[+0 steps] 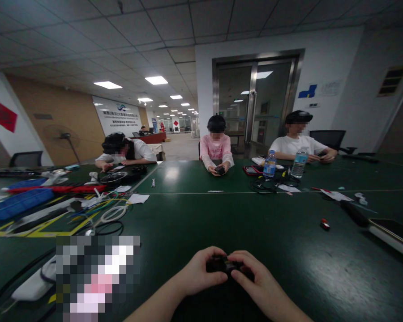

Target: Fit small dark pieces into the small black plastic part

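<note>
Between my two hands is a small dark object (226, 264), held low over the near edge of the green table (174, 223). My left hand (203, 270) closes on its left side, with the thumb in front and the fingers curled over the top. From the right, my right hand (250, 270) grips it between thumb and fingers. The fingertips of both hands nearly meet at its middle. It looks black and blocky, but the fingers and dim light hide its kind.
Cables (112, 214), a blue tray (20, 203) and a white power strip (36, 281) crowd the left. A small red object (325, 223) and a long black-handled item (354, 213) lie right. Water bottles (299, 163) stand farther back. Three people wearing headsets sit across the table.
</note>
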Tool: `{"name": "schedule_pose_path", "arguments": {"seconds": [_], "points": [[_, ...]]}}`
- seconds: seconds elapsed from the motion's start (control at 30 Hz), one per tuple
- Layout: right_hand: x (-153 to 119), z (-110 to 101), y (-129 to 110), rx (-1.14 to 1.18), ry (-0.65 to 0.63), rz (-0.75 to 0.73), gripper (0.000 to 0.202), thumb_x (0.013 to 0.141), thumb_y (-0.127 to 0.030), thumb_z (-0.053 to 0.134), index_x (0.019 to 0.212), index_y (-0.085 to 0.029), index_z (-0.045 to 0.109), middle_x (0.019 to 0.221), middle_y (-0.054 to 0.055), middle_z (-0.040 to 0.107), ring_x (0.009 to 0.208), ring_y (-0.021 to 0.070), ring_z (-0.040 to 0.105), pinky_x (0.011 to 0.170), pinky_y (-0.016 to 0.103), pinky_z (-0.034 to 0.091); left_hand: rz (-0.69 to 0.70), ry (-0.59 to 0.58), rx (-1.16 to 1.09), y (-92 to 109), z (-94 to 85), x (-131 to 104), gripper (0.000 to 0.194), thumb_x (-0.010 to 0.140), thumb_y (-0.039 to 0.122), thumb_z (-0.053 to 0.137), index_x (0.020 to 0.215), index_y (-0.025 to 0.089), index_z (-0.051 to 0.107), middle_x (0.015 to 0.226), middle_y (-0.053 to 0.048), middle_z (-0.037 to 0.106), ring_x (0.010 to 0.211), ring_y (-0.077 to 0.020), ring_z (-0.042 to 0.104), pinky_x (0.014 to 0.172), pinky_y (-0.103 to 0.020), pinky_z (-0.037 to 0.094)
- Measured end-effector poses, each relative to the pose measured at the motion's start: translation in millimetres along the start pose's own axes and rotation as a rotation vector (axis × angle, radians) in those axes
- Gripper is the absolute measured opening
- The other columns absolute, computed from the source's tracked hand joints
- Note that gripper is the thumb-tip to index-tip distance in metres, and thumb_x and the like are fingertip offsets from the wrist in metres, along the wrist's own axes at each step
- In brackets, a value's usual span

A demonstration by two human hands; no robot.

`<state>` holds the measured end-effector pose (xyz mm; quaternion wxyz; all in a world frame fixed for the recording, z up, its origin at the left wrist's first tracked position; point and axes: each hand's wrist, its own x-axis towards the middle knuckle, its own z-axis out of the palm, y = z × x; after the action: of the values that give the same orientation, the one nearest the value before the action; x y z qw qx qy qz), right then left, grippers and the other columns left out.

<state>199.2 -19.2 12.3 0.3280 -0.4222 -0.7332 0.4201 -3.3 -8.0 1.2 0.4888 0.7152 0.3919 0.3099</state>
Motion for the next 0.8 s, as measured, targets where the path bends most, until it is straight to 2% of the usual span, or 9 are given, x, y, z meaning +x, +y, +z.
{"name": "schedule_pose_path", "arguments": {"seconds": [0.2, 0.4, 0.8], "points": [[-0.7, -0.3, -4.8, -0.016, -0.002, 0.025, 0.022, 0.081, -0.026, 0.054, 0.101, -0.025, 0.061, 0.109, 0.004, 0.059, 0.1, 0.0215, 0.056, 0.084, 0.032, 0.045, 0.011, 0.023, 0.06, 3.4, 0.3, -0.4, 0.039, 0.072, 0.024, 0.067, 0.108, 0.018, 0.055, 0.099, -0.003, 0.06, 0.091, -0.0197, 0.056, 0.081, -0.032, 0.045], [-0.1, 0.5, -1.8, -0.038, -0.001, 0.019, 0.022, 0.081, -0.028, 0.054, 0.102, -0.025, 0.061, 0.109, 0.004, 0.059, 0.1, 0.0211, 0.056, 0.084, 0.031, 0.045, 0.016, 0.03, 0.025, 2.9, 0.7, 0.1, 0.042, 0.072, 0.018, 0.064, 0.113, 0.019, 0.053, 0.105, -0.004, 0.059, 0.095, -0.0197, 0.056, 0.084, -0.033, 0.044], [-0.7, -1.0, -1.6, -0.045, -0.012, 0.048, 0.025, 0.081, -0.032, 0.055, 0.105, -0.026, 0.06, 0.109, 0.003, 0.061, 0.097, 0.021, 0.057, 0.084, 0.032, 0.046, 0.001, 0.021, 0.011, 5.4, 0.8, -1.2, 0.039, 0.075, 0.021, 0.063, 0.112, 0.019, 0.052, 0.103, -0.004, 0.059, 0.094, -0.0196, 0.056, 0.083, -0.033, 0.045]]}}
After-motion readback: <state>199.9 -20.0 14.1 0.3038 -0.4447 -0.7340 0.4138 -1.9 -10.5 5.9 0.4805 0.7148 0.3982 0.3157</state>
